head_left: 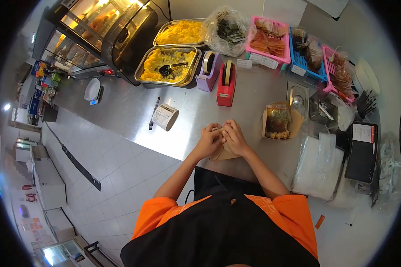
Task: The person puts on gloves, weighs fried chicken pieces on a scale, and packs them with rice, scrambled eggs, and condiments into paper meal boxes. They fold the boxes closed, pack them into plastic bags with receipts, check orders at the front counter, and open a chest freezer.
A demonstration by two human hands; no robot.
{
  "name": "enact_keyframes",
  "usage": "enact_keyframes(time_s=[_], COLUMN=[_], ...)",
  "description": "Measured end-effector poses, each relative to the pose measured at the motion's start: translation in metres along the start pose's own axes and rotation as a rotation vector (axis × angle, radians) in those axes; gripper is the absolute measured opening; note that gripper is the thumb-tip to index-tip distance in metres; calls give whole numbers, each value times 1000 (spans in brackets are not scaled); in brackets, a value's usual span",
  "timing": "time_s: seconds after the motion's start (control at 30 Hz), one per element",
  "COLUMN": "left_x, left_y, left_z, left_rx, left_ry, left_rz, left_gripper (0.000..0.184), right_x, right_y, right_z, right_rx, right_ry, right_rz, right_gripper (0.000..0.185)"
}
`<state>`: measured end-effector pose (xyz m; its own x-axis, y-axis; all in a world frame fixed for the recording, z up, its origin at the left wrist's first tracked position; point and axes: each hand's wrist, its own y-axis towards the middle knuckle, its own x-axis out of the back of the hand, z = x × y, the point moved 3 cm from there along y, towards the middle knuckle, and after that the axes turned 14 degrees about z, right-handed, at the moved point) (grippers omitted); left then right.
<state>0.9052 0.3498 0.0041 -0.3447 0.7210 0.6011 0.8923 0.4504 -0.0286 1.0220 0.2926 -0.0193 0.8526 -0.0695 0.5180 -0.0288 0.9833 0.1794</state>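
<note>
left hand [209, 139] and right hand [235, 139] close together, fingers of both pinching brown card [224, 154], near the counter's [192, 119] front edge, red tape dispenser [226, 94] beyond, food carton [296, 126] at right

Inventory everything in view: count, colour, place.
Counter: 1, steel grey, centre
Display case: 1, black, upper left
Food trays: 2, metallic, yellow food inside, beside case
Utensil: 1, black, in front tray
Clear bag: 1, dark contents, back centre
Tape dispensers: 2, purple and red, mid-counter
Baskets: 3, two pink, one blue, back right
Scale: 1, whitish, left
Pen: 1, black, left
Printed paper: 1, white, by pen
Food box: 1, brown, right
Paper pack: 1, brown, at hands
Bowl: 1, white, back right
Device: 1, black, right
Other items: too small or blurred to count
Left hand: 1, bare, on pack
Right hand: 1, bare, on pack
</note>
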Motion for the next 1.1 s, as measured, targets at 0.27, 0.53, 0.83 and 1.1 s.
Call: enact_keyframes(time_s=[0.27,0.53,0.83,1.1], left_x=[-3,2,-11,-5], left_y=[-2,0,0,-3], left_z=[3,-4,16,6], left_rx=[31,-30,91,-41], left_ry=[-125,-51,-99,29], left_rz=[-110,-112,-156,-124], left_gripper=[15,12,15,21], right_x=[-1,-4,-7,1], right_y=[0,4,6,1], right_z=[8,6,9,17], right_rx=[-26,-118,-145,-141], right_ry=[-147,-137,-182,-98], right_rz=[-29,-39,-112,-412], right_gripper=[18,16,14,11])
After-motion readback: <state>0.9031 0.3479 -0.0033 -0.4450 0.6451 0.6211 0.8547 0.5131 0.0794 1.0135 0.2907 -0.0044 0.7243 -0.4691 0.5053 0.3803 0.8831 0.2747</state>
